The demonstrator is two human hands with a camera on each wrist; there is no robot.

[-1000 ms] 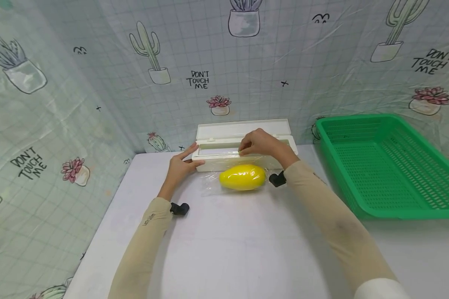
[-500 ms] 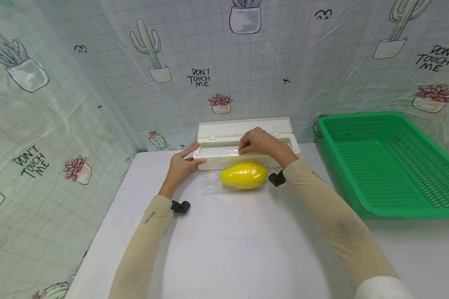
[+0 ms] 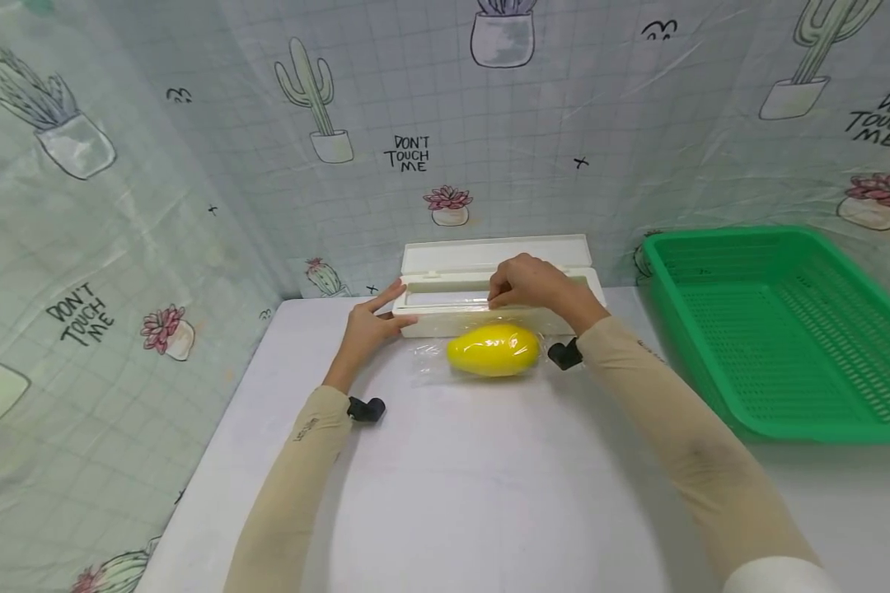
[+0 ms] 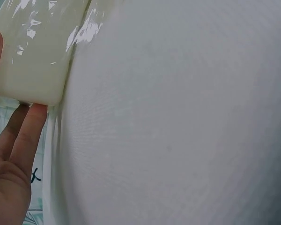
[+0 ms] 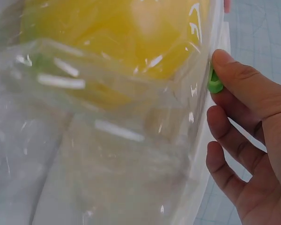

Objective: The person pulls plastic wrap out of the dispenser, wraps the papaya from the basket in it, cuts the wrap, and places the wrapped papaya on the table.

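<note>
A long white cling film dispenser [image 3: 436, 327] stands at the table's back with its lid [image 3: 497, 252] raised. Clear film [image 3: 432, 362] hangs from its front over a smooth, oval yellow fruit [image 3: 494, 350], which has a green patch in the right wrist view. My right hand [image 3: 530, 284] pinches a small green slide cutter [image 5: 215, 85] between thumb and forefinger, its other fingers loosely bent. My left hand [image 3: 368, 331] grips the dispenser's left end, thumb on the front face, fingers [image 4: 33, 124] against the end in the left wrist view.
A green plastic basket [image 3: 823, 431] stands on the right of the white table [image 3: 445, 486]. A cactus-print sheet [image 3: 534, 123] hangs close behind the dispenser and down the left side.
The whole head view has shifted, so things sit slightly further right. Both hands keep their places on the dispenser, and the fruit stays put.
</note>
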